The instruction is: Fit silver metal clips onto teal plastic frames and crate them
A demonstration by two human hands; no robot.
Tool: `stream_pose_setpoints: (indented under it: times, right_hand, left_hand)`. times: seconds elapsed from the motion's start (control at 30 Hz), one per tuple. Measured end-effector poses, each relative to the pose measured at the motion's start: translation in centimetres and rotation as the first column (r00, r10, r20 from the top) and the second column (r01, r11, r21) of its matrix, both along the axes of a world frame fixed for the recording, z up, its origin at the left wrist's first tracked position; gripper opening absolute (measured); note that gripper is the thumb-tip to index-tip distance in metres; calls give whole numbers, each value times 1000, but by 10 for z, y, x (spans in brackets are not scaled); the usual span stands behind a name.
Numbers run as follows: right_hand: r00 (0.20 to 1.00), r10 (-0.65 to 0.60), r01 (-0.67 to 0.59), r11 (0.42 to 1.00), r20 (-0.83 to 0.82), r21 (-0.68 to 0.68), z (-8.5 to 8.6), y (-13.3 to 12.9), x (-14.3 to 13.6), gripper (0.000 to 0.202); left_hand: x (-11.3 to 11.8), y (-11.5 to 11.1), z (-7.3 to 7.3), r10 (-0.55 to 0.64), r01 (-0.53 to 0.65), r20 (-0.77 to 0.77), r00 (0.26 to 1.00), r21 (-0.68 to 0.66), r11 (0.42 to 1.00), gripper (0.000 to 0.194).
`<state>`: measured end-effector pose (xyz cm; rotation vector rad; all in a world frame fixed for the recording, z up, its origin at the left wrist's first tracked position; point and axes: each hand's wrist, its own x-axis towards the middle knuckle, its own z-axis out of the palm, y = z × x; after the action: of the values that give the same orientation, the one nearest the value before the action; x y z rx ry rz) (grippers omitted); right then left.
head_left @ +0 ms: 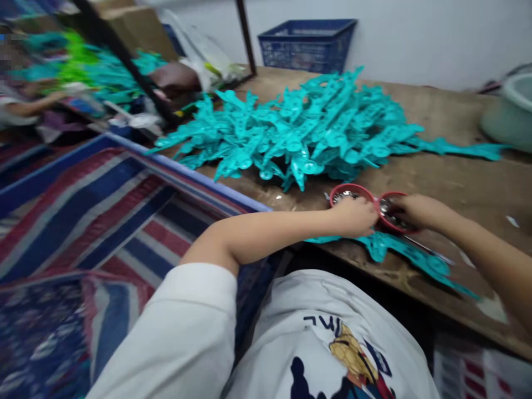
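My left hand (356, 215) is at the left red bowl (333, 195), which holds small shiny metal pieces; its fingers are curled down over the rim and their tips are hidden. My right hand (411, 209) reaches into the right red bowl (393, 226), also holding small metal pieces, and its fingertips are out of sight. In front of the bowls, at the table's near edge, lies a flat teal plastic part (419, 257), partly under my left hand. A thin metal rod (430, 249) rests beside this part.
A large heap of teal parts (307, 127) covers the table (449, 183) behind the bowls. Beyond stands a blue basket (307, 47); a pale green tub (511, 113) is at the right. A blue-rimmed bin with striped cloth (83, 216) fills the left. Another person's arm (37, 105) shows far left.
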<state>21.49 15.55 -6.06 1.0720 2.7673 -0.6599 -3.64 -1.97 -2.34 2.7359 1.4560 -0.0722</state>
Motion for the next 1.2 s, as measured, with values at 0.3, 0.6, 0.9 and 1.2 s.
stream_pose_setpoints:
  times: [0.3, 0.6, 0.9, 1.2]
  right_hand:
    - [912, -218, 110, 946, 348, 305, 46, -25, 14, 38]
    - [906, -423, 421, 893, -23, 159, 41, -61, 65, 39]
    - [783, -604, 523, 770, -151, -365, 11, -95, 77, 51]
    - [787, -605, 476, 718, -118, -508, -20, -90, 78, 38]
  left_hand:
    - [-4, 27, 8, 10, -83, -222, 975, -321, 944, 57]
    - [-10, 26, 9, 38, -52, -90, 995, -159, 986, 46]
    - [15, 2, -18, -411, 399, 46, 910, -361, 843, 67]
    - [-3, 16, -10, -152, 161, 55, 987, -253, 954, 54]
